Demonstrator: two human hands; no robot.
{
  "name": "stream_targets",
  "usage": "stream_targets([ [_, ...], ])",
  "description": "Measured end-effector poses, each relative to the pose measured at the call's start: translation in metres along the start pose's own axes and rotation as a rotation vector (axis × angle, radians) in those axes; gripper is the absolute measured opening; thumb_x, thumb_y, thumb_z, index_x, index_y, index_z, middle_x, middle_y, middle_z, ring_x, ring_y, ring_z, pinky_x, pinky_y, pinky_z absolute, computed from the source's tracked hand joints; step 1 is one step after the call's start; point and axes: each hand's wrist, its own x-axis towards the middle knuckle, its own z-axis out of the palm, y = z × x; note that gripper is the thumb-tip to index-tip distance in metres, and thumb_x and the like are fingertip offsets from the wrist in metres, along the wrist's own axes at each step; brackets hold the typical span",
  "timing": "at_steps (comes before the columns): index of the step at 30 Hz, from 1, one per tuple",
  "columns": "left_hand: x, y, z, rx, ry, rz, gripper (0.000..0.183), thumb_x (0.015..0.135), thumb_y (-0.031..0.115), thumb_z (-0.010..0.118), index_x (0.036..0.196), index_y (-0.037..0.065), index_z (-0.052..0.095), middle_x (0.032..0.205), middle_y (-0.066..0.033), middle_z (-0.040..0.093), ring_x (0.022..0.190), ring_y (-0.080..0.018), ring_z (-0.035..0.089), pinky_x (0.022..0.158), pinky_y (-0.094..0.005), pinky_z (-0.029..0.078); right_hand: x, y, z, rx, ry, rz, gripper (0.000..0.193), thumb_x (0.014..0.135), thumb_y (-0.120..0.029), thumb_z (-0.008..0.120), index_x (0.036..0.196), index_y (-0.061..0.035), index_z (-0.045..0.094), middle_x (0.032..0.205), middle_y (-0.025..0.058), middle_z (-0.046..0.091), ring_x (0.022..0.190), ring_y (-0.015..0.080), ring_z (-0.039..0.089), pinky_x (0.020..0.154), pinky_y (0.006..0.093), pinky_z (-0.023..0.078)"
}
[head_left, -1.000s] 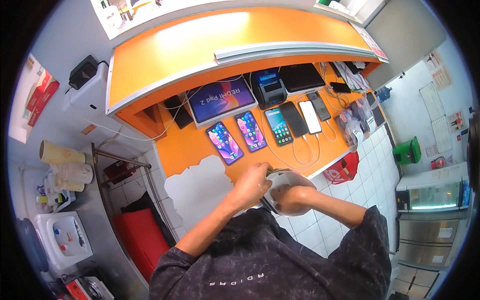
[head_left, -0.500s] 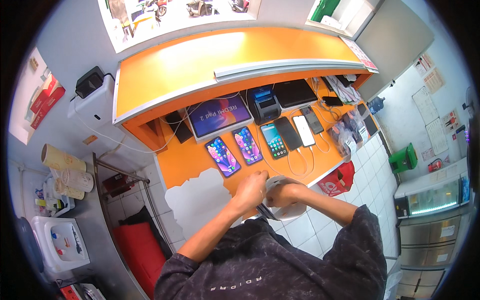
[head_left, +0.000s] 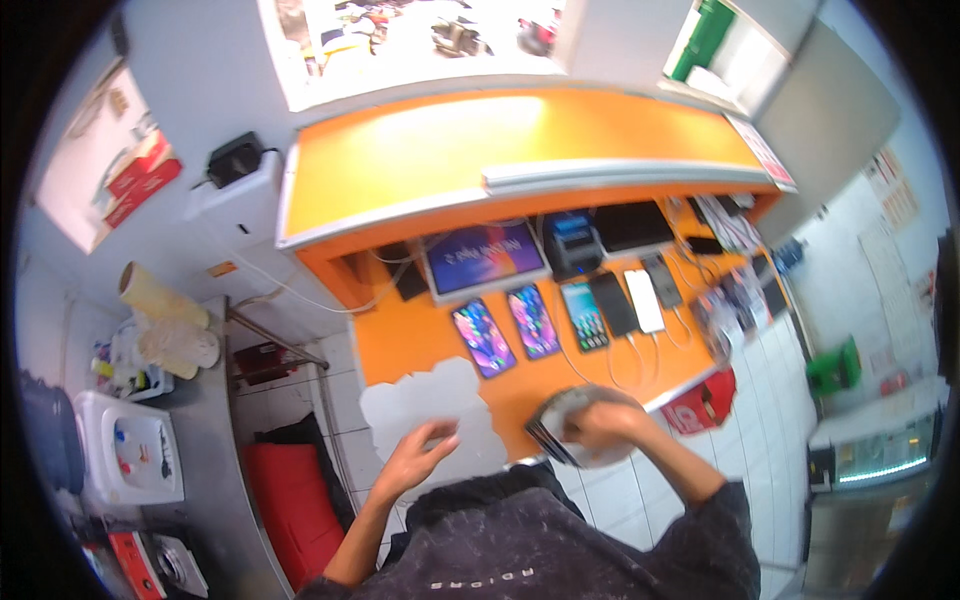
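Observation:
My right hand [head_left: 603,425] is at the near edge of the orange counter, closed on a round, grey-white roll-like thing [head_left: 572,452] with a dark striped side. Its fingers are partly inside or behind it, and motion blur hides its exact kind. My left hand [head_left: 420,458] is held above a white sheet with a wavy edge [head_left: 425,398]. It is empty, with the fingers loosely apart. Beyond the hands lie two phones with lit purple screens, the left phone [head_left: 484,337] and the right phone [head_left: 533,322]. A phone with a teal screen [head_left: 584,315] lies beside them.
Farther right are a black phone [head_left: 613,303] and a white phone [head_left: 645,301] on cables. Behind stand a tablet box [head_left: 487,262] and a blue-black small printer [head_left: 573,245] under the orange shelf [head_left: 420,135]. Plastic-wrapped items [head_left: 728,312] and a red bag [head_left: 703,402] are at right.
My left hand has come off the roll-like thing and moved left over the white sheet. My right hand keeps hold of it. The whole view has shifted, with the counter now farther right and lower.

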Motion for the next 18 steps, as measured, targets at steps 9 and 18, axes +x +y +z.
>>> stream_targets([
  [9,-0.215,-0.25,0.029,-0.553,0.714,-1.084,0.044,0.09,0.029,0.059,0.123,0.0,0.062,0.093,-0.0138,0.069,0.085,-0.0222,0.067,0.072,-0.0358,0.055,-0.04,-0.028,-0.025,0.385,0.401,0.157,0.041,0.091,-0.035,0.057,0.113,-0.0016,0.066,0.1,0.0189,0.07,0.103,0.0346,0.063,0.091,0.0415,0.048],
  [18,-0.137,-0.261,0.058,-0.637,0.648,-1.03,0.044,0.088,0.028,0.059,0.123,0.002,0.062,0.097,-0.0134,0.07,0.087,-0.0235,0.067,0.075,-0.0368,0.055,-0.039,-0.031,-0.024,0.405,0.353,0.252,0.044,0.089,-0.034,0.059,0.116,-0.0011,0.067,0.111,0.0209,0.067,0.105,0.0356,0.063,0.094,0.0403,0.047],
])
